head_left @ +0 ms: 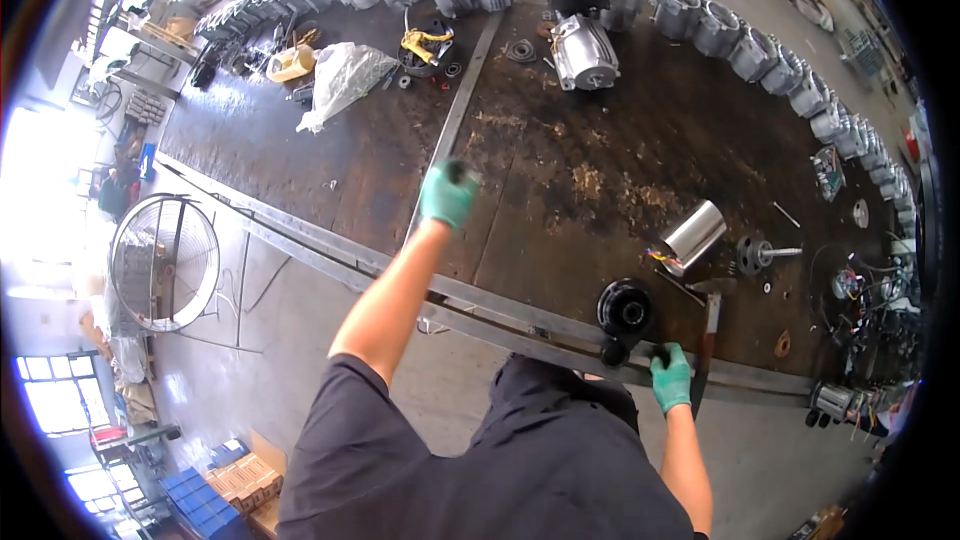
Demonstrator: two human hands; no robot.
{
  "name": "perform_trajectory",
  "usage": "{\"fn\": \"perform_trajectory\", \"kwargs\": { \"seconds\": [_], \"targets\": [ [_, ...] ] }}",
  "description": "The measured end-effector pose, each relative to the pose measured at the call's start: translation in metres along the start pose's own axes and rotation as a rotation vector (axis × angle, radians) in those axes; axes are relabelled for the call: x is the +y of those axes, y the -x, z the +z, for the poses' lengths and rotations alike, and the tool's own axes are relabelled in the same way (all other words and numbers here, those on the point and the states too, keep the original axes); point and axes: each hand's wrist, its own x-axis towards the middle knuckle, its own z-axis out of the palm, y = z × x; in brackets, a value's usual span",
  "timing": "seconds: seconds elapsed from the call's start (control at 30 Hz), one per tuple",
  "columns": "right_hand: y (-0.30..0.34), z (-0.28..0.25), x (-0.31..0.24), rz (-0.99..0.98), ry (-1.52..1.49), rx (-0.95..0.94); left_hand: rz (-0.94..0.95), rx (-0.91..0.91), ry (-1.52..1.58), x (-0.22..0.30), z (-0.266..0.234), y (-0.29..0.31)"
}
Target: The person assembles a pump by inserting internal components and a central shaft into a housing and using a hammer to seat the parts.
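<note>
My left hand (447, 197), in a green glove, is raised over the middle of the dark workbench (560, 210) and smeared by motion. Its fingers close around a small dark thing (457, 172) whose kind I cannot make out. By the front edge, my right hand (672, 380), gloved too, is curled with something dark between thumb and fingers, too small to name. Just left of it stands a black round housing (626, 310) with a round opening. On its right, a hammer (712, 312) lies with its handle across the bench edge.
A shiny metal cylinder (694, 235) with coloured wires and a rotor shaft (765, 254) lie to the right. Farther back sit a silver motor (584, 52) and a clear plastic bag (345, 80). Grey motor housings (716, 28) line the far edge. A large fan (165, 262) stands left.
</note>
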Motion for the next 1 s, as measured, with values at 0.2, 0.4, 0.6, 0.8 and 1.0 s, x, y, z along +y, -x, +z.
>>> {"fn": "perform_trajectory", "kwargs": {
  "seconds": [0.2, 0.4, 0.6, 0.8, 1.0],
  "targets": [
    [0.0, 0.0, 0.002, 0.092, 0.021, -0.035, -0.085, 0.264, -0.375, -0.111, -0.078, -0.201],
    [0.0, -0.002, -0.015, 0.231, -0.036, -0.068, -0.164, 0.066, -0.653, -0.097, -0.072, -0.273],
    [-0.003, -0.013, -0.05, 0.233, 0.21, -0.076, -0.223, -0.104, -1.029, -0.115, -0.064, -0.301],
    [-0.013, -0.021, -0.052, 0.266, 0.141, -0.151, -0.099, 0.043, -0.581, -0.148, -0.072, -0.282],
    [-0.006, -0.021, -0.057, 0.28, 0.111, -0.125, 0.416, -0.396, -0.109, 0.067, 0.018, -0.017]
  ]
}}
